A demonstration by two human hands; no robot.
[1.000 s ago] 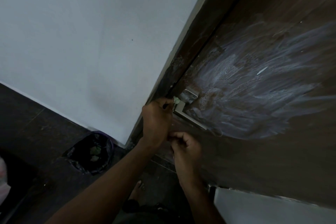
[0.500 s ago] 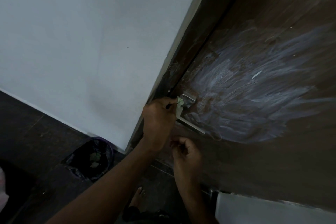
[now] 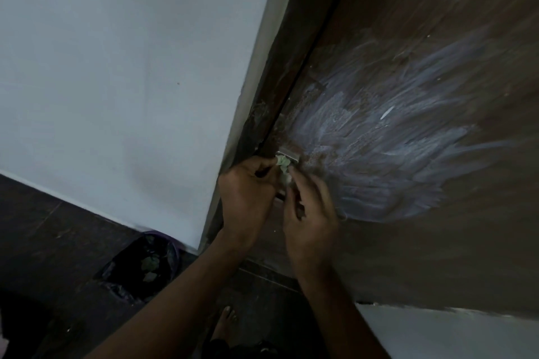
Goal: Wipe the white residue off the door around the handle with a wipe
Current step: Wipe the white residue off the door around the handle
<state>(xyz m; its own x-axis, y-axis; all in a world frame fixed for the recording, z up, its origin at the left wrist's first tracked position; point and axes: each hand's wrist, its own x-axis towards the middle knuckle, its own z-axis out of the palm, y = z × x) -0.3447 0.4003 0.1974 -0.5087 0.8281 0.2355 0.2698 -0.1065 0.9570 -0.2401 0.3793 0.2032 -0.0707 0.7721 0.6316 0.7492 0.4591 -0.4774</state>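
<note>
A dark brown door [image 3: 437, 242] carries a wide fan of white residue [image 3: 379, 148] spreading right from the metal handle plate [image 3: 288, 154]. My left hand [image 3: 248, 192] pinches a small crumpled pale green wipe [image 3: 283, 165] against the handle plate. My right hand [image 3: 312, 213] has come up beside it, fingers reaching onto the lower end of the wipe and covering the handle's lever. Whether the right fingers grip the wipe or only touch it is unclear.
A white wall [image 3: 131, 67] and the dark door frame [image 3: 280, 73] lie to the left. A black-lined bin [image 3: 145, 265] with used wipes stands on the dark floor below. My bare foot [image 3: 226, 318] shows at the bottom. A white panel [image 3: 452, 335] sits lower right.
My right hand rose from below the handle up to the wipe and now covers the lever. The left hand stayed at the handle plate with the wipe.
</note>
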